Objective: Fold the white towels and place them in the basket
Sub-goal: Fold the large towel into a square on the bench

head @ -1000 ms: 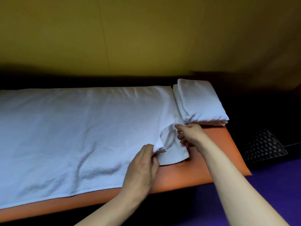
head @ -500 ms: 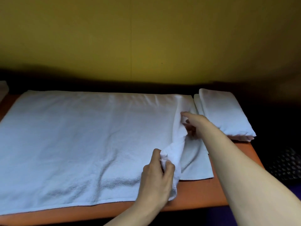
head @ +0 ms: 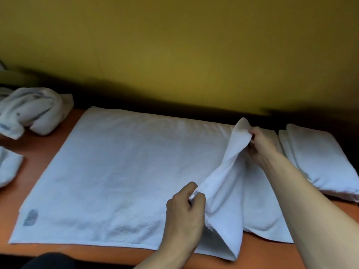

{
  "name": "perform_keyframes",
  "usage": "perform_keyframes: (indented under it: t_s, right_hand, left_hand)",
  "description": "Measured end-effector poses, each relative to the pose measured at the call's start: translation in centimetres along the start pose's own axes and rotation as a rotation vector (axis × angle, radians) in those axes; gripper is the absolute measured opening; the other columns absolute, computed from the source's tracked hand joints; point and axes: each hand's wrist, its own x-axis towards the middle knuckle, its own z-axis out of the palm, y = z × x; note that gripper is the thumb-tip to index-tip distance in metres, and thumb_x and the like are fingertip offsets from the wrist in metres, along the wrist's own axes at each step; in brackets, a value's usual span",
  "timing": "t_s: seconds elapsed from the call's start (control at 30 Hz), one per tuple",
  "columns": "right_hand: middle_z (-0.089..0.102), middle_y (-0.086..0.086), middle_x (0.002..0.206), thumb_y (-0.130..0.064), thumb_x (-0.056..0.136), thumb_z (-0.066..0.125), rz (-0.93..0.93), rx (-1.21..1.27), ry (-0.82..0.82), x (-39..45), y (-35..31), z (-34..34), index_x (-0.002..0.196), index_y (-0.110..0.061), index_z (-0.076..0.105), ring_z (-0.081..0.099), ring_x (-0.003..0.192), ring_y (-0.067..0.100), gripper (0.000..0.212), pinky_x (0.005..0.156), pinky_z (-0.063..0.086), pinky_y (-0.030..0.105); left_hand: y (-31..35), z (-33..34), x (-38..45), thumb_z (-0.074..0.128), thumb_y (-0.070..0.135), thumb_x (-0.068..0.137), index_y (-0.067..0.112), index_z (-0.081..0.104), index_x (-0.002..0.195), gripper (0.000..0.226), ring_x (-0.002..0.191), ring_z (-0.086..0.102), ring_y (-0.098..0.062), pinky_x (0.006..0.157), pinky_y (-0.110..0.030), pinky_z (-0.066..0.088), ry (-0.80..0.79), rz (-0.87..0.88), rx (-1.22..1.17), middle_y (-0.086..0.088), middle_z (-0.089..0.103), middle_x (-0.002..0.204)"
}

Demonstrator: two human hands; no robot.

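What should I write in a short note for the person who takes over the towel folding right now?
Left hand: pinches the spread towel's near right edge, lifted.
Right hand: pinches its far right edge, lifted.
The towel lies flat on the orange table.
Done: one folded towel at the right.
Left: fold this towel and the crumpled towels at the left, then put all in the basket, which is not in view.
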Motion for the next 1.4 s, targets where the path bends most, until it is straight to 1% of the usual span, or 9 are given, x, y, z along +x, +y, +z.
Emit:
perform_keyframes:
  t_s: [0.1,0.27,0.47,0.73,0.87,1.0,1.1,1.2,1.4]
  right_hand:
    - [0.059,0.007,0.082,-0.015,0.097,0.054,-0.132,-0.047,-0.081,-2.5,-1.3,5.5,0.104,-0.012,0.061,0.058,0.069,0.020,0.011,0.054,0.045,0.029]
    - [0.065,0.007,0.106,-0.028,0.093,0.061,-0.224,-0.172,-0.229,-7.4,-1.3,15.7,0.101,-0.022,0.068,0.063,0.088,0.023,0.012,0.062,0.049,0.032]
    - [0.062,0.002,0.095,-0.023,0.100,0.055,-0.290,-0.280,-0.366,-12.8,1.0,26.2,0.101,-0.021,0.063,0.063,0.080,0.019,0.008,0.062,0.047,0.031]
    - [0.063,0.002,0.083,-0.026,0.097,0.058,-0.324,-0.472,-0.503,-18.0,5.3,36.9,0.083,-0.022,0.063,0.067,0.083,0.024,0.016,0.066,0.053,0.034]
    - [0.069,0.004,0.093,-0.027,0.102,0.055,-0.326,-0.598,-0.524,-19.1,8.4,39.3,0.111,-0.018,0.066,0.069,0.083,0.019,0.017,0.067,0.057,0.029]
    - [0.065,0.003,0.113,-0.031,0.104,0.051,-0.322,-0.677,-0.497,-20.2,11.0,38.1,0.133,-0.019,0.054,0.069,0.078,0.015,0.032,0.066,0.057,0.026]
    - [0.061,0.001,0.122,-0.028,0.103,0.054,-0.388,-0.664,-0.445,-20.4,12.1,33.1,0.117,-0.023,0.059,0.066,0.082,0.017,0.016,0.064,0.050,0.025]
    - [0.063,-0.002,0.114,-0.025,0.098,0.058,-0.545,-0.764,-0.311,-20.8,13.7,24.7,0.108,-0.026,0.065,0.064,0.087,0.014,0.012,0.066,0.047,0.022]
    - [0.060,0.005,0.097,-0.014,0.090,0.061,-0.523,-0.865,0.043,-25.5,18.4,9.2,0.105,-0.018,0.064,0.059,0.085,0.025,0.016,0.078,0.041,0.031]
  left_hand:
    - [0.0,-4.2,0.3,0.047,0.022,0.091,0.011,0.034,0.067,0.030,0.051,0.049,-0.036,0.050,-0.030,0.035,0.034,-0.020,-0.030,-0.015,0.037,0.055]
    - [-0.9,-12.2,-0.1,0.051,0.026,0.093,0.002,0.044,0.072,0.033,0.051,0.061,-0.033,0.050,-0.030,0.044,0.112,-0.063,-0.028,-0.023,0.050,0.060]
    - [-2.9,-21.1,-1.7,0.052,0.010,0.092,0.016,0.057,0.076,0.017,0.051,0.068,-0.019,0.050,-0.019,0.043,0.181,-0.149,0.020,-0.004,0.060,0.060]
    - [-7.6,-30.3,-2.6,0.056,0.011,0.089,0.018,0.064,0.085,0.012,0.059,0.072,-0.018,0.068,-0.043,0.061,0.236,-0.290,0.094,-0.010,0.071,0.068]
    - [-10.7,-33.0,-2.5,0.061,0.032,0.090,0.020,0.061,0.078,0.017,0.063,0.068,-0.022,0.067,-0.042,0.057,0.215,-0.323,0.271,-0.002,0.069,0.066]
    - [-13.0,-34.1,-2.1,0.067,0.030,0.089,0.024,0.062,0.078,0.013,0.066,0.064,-0.010,0.062,-0.029,0.046,0.225,-0.372,0.435,0.004,0.066,0.059]
    - [-14.1,-34.1,-2.1,0.065,0.030,0.091,0.023,0.062,0.081,0.013,0.072,0.064,-0.014,0.063,-0.029,0.043,0.226,-0.400,0.485,0.005,0.063,0.060]
    - [-14.7,-33.7,-2.2,0.056,0.029,0.096,0.021,0.058,0.086,0.013,0.083,0.064,-0.028,0.071,-0.036,0.045,0.251,-0.365,0.522,0.001,0.066,0.074]
    - [-14.7,-33.5,-2.3,0.044,0.022,0.099,0.008,0.049,0.094,0.015,0.089,0.059,-0.041,0.077,-0.044,0.045,0.306,-0.353,0.575,-0.017,0.064,0.089]
